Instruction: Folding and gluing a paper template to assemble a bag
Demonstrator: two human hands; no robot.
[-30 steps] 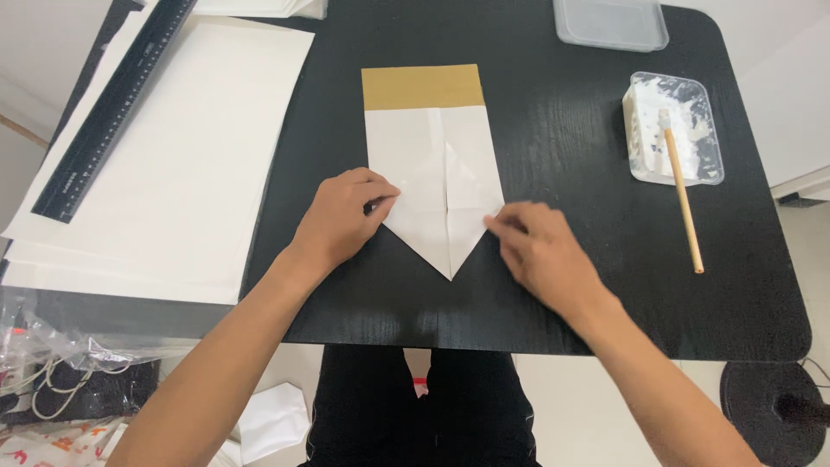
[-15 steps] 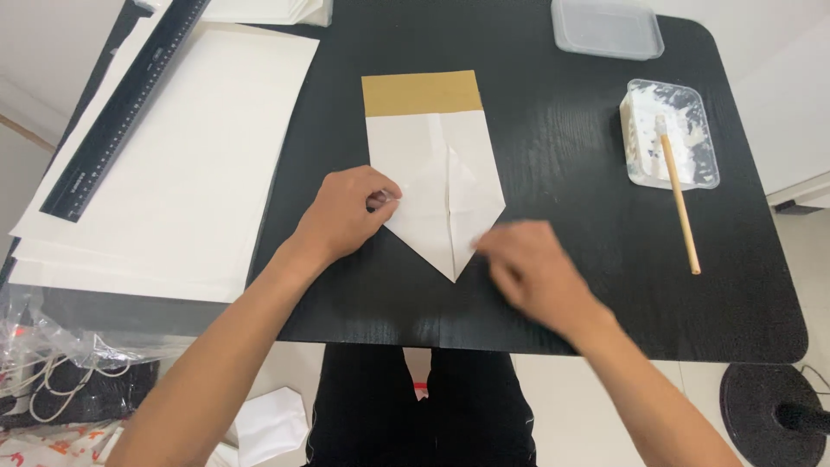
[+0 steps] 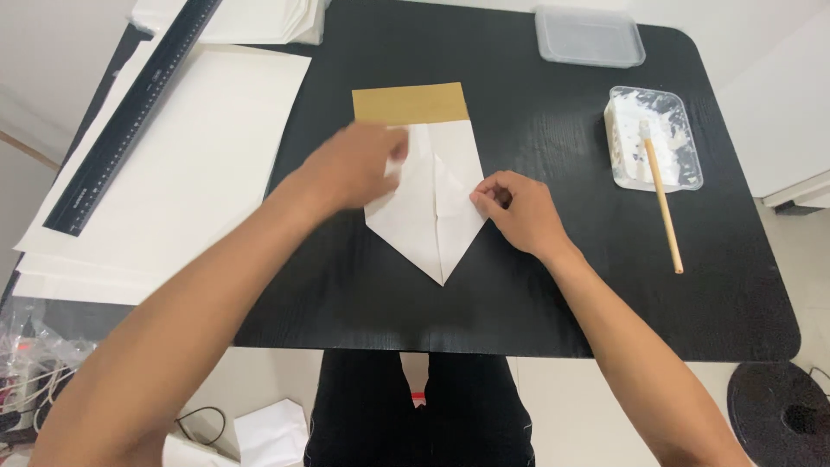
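A white paper (image 3: 430, 216), folded to a point toward me and with a tan band (image 3: 410, 104) at its far end, lies on the black table (image 3: 553, 294). My left hand (image 3: 353, 164) is blurred over the paper's upper left part, fingers near the tan band. My right hand (image 3: 519, 212) rests on the paper's right edge, fingertips pressing the fold. Whether the left hand pinches the paper cannot be told.
Large white sheets (image 3: 181, 164) and a long black ruler (image 3: 130, 112) lie at the left. A clear tray of white paste (image 3: 653, 138) with a wooden-handled brush (image 3: 664, 203) sits at the right. A clear lid (image 3: 590, 36) is at the back.
My left hand has moved from the paper's lower left edge up toward the tan band. My right hand has shifted from below the point up onto the right edge.
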